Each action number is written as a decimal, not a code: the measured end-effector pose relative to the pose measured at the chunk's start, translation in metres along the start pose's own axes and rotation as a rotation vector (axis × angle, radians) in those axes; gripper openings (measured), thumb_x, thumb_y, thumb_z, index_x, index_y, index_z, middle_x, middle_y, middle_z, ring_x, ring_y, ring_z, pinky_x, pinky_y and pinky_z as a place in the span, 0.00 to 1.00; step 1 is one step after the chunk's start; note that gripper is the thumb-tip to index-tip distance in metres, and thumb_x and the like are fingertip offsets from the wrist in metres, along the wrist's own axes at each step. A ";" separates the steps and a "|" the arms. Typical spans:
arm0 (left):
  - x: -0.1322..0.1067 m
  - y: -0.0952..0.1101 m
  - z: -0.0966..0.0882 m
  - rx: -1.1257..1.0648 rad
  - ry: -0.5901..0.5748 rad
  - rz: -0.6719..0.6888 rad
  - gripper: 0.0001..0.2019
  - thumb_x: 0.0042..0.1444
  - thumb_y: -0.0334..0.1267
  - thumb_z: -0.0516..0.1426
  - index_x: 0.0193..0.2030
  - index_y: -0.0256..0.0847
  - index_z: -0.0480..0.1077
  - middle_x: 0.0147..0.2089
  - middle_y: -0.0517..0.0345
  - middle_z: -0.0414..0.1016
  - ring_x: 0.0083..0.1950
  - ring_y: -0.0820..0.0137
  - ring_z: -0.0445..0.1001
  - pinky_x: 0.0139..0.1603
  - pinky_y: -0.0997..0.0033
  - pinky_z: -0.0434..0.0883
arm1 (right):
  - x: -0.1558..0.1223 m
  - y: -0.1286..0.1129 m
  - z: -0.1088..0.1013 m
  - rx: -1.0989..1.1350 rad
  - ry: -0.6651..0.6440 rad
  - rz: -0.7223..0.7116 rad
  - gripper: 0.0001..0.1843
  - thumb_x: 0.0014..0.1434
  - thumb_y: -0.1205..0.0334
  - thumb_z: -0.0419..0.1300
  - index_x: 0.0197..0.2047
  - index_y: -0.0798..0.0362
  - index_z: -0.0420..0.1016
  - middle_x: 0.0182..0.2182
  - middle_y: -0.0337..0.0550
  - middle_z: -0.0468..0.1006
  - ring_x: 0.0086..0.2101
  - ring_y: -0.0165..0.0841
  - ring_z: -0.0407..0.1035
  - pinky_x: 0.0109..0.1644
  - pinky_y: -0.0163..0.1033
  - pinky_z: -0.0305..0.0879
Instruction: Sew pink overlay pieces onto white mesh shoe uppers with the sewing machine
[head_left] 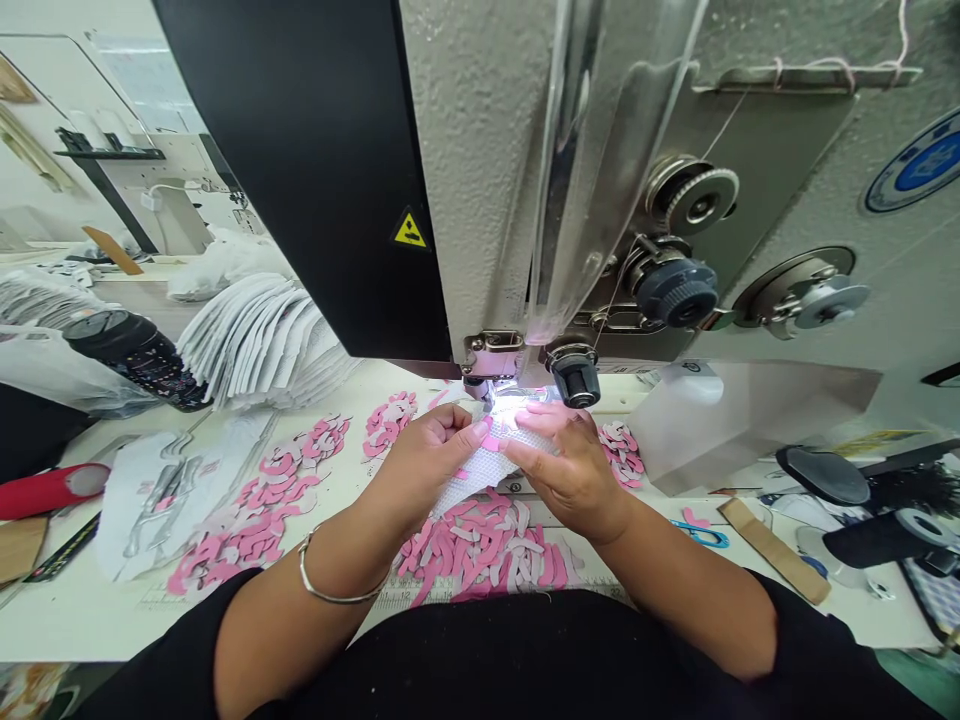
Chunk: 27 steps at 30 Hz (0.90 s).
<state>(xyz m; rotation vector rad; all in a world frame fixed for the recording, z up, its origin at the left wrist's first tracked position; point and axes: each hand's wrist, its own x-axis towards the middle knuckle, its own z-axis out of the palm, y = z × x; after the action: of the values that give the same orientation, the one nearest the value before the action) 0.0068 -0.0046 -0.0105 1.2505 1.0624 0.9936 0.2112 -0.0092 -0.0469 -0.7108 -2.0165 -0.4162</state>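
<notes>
A white textured fabric piece (469,482) lies under the lit needle area of a sewing machine (487,150). My left hand (431,455) pinches its left edge, fingers curled and thumb on top, beside a small pink fabric piece (491,440). On the right, my right hand (581,475) rests on the same fabric with thumb and fingers stretched out and apart. Glare and my fingers hide part of the presser foot (499,392). Just below my hands is a pile of pink and white curved fabric strips (480,550).
More pink strips (259,510) lie to the left. Behind them stand a stack of white fabric pieces (255,340) and a dark bottle (139,350). To the right are blue thread snips (701,535), a brown strip (776,550) and a black thread cone (874,540).
</notes>
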 end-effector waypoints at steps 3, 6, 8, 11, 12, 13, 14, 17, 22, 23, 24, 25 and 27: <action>0.000 0.007 0.003 -0.059 -0.043 -0.056 0.15 0.55 0.48 0.63 0.31 0.40 0.67 0.27 0.64 0.64 0.26 0.77 0.62 0.26 0.76 0.61 | 0.002 0.001 -0.002 0.034 0.003 0.020 0.16 0.61 0.72 0.61 0.50 0.46 0.76 0.47 0.47 0.76 0.53 0.42 0.69 0.56 0.52 0.66; 0.001 0.013 0.008 -0.175 -0.070 -0.107 0.12 0.55 0.44 0.63 0.32 0.39 0.67 0.27 0.63 0.66 0.26 0.76 0.64 0.26 0.75 0.63 | 0.007 0.003 -0.004 0.099 -0.004 0.084 0.14 0.63 0.71 0.60 0.48 0.45 0.77 0.47 0.45 0.76 0.52 0.40 0.70 0.56 0.51 0.66; 0.004 0.014 0.012 -0.179 -0.026 -0.090 0.11 0.53 0.42 0.64 0.32 0.39 0.67 0.27 0.63 0.66 0.26 0.76 0.65 0.26 0.75 0.64 | 0.010 0.005 -0.005 0.130 -0.021 0.126 0.12 0.64 0.70 0.59 0.46 0.44 0.78 0.46 0.44 0.75 0.51 0.39 0.70 0.57 0.50 0.66; 0.008 0.013 0.015 -0.151 0.069 -0.047 0.10 0.52 0.38 0.64 0.32 0.40 0.66 0.28 0.64 0.66 0.27 0.75 0.66 0.27 0.76 0.64 | 0.014 0.010 -0.007 0.148 -0.065 0.152 0.12 0.65 0.70 0.57 0.45 0.44 0.78 0.45 0.43 0.75 0.50 0.38 0.69 0.56 0.50 0.65; 0.009 0.013 0.016 -0.156 0.087 -0.042 0.09 0.51 0.37 0.64 0.32 0.41 0.66 0.28 0.64 0.66 0.27 0.75 0.66 0.27 0.76 0.64 | 0.015 0.012 -0.008 0.156 -0.083 0.150 0.13 0.65 0.70 0.57 0.45 0.44 0.78 0.45 0.43 0.75 0.49 0.37 0.70 0.56 0.49 0.66; 0.010 0.012 0.017 -0.169 0.096 -0.042 0.09 0.51 0.36 0.64 0.33 0.41 0.66 0.28 0.64 0.67 0.28 0.74 0.67 0.27 0.75 0.65 | 0.015 0.013 -0.008 0.169 -0.102 0.147 0.13 0.65 0.70 0.57 0.45 0.44 0.78 0.45 0.43 0.75 0.49 0.37 0.70 0.55 0.49 0.66; 0.010 0.012 0.018 -0.184 0.098 -0.042 0.09 0.51 0.36 0.63 0.34 0.41 0.67 0.29 0.63 0.68 0.28 0.74 0.68 0.28 0.75 0.65 | 0.016 0.015 -0.008 0.185 -0.119 0.144 0.14 0.65 0.70 0.56 0.46 0.43 0.77 0.45 0.42 0.75 0.48 0.36 0.70 0.55 0.49 0.66; 0.011 0.013 0.021 -0.212 0.100 -0.023 0.10 0.50 0.35 0.64 0.37 0.41 0.68 0.31 0.62 0.70 0.29 0.73 0.70 0.29 0.73 0.67 | 0.015 0.018 -0.009 0.229 -0.147 0.158 0.15 0.65 0.71 0.56 0.48 0.41 0.77 0.47 0.41 0.74 0.47 0.35 0.70 0.54 0.48 0.66; 0.013 0.014 0.022 -0.202 0.131 -0.014 0.11 0.50 0.37 0.64 0.39 0.42 0.70 0.33 0.60 0.72 0.31 0.72 0.71 0.31 0.72 0.68 | 0.016 0.020 -0.009 0.254 -0.178 0.198 0.17 0.65 0.71 0.55 0.48 0.40 0.78 0.47 0.41 0.74 0.47 0.36 0.70 0.55 0.49 0.66; 0.013 0.014 0.023 -0.201 0.134 -0.016 0.11 0.50 0.37 0.64 0.40 0.42 0.70 0.34 0.60 0.72 0.31 0.72 0.71 0.31 0.72 0.69 | 0.016 0.021 -0.009 0.258 -0.180 0.201 0.17 0.65 0.71 0.55 0.48 0.40 0.78 0.47 0.41 0.75 0.47 0.36 0.70 0.55 0.49 0.66; 0.014 0.014 0.023 -0.201 0.137 -0.019 0.11 0.50 0.37 0.64 0.40 0.42 0.70 0.34 0.61 0.72 0.31 0.72 0.71 0.31 0.72 0.69 | 0.016 0.021 -0.009 0.263 -0.179 0.201 0.17 0.65 0.71 0.55 0.49 0.40 0.78 0.47 0.41 0.75 0.47 0.36 0.70 0.55 0.49 0.66; 0.014 0.013 0.023 -0.204 0.141 -0.023 0.11 0.50 0.37 0.64 0.39 0.42 0.69 0.33 0.62 0.71 0.31 0.72 0.70 0.31 0.72 0.69 | 0.015 0.021 -0.008 0.269 -0.177 0.202 0.18 0.65 0.71 0.55 0.49 0.40 0.78 0.48 0.41 0.75 0.47 0.36 0.70 0.55 0.49 0.66; 0.014 0.013 0.023 -0.203 0.151 -0.030 0.10 0.50 0.37 0.64 0.37 0.42 0.68 0.31 0.63 0.70 0.30 0.73 0.69 0.31 0.72 0.69 | 0.014 0.022 -0.008 0.278 -0.170 0.203 0.17 0.65 0.70 0.56 0.50 0.39 0.77 0.48 0.40 0.75 0.47 0.35 0.70 0.55 0.49 0.65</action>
<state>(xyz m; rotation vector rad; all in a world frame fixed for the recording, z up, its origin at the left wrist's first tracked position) 0.0325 0.0051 0.0022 1.0043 1.0638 1.1573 0.2245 0.0085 -0.0304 -0.7866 -2.0805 0.0459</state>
